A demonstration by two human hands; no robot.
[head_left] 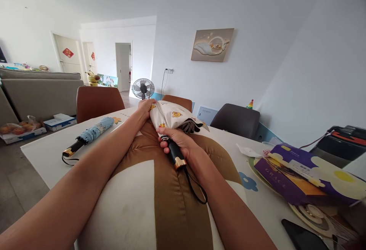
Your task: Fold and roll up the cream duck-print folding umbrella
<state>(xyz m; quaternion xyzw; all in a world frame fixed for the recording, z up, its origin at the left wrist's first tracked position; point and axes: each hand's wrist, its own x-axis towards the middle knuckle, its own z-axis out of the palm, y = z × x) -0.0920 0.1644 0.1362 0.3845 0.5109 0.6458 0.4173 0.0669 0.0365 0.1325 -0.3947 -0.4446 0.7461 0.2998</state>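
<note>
A folding umbrella (171,114) with a white canopy and small yellow cartoon prints lies across a brown and white cushion (183,212). Its canopy is loosely gathered, and the dark underside shows at the right. My right hand (180,140) is closed around the umbrella at the top of its black handle, which has a gold end and a black wrist loop. At the canopy's far left edge, my left hand (147,108) grips the fabric; its fingertips are partly hidden. Left of my left forearm, a folded light blue umbrella (97,129) lies on the white table (42,154).
Purple boxes (286,173), a black phone (303,234) and a dark bag (340,143) are on the right. A dark chair (236,120) and a brown chair (100,103) stand around the table. Beyond it is a fan (143,88).
</note>
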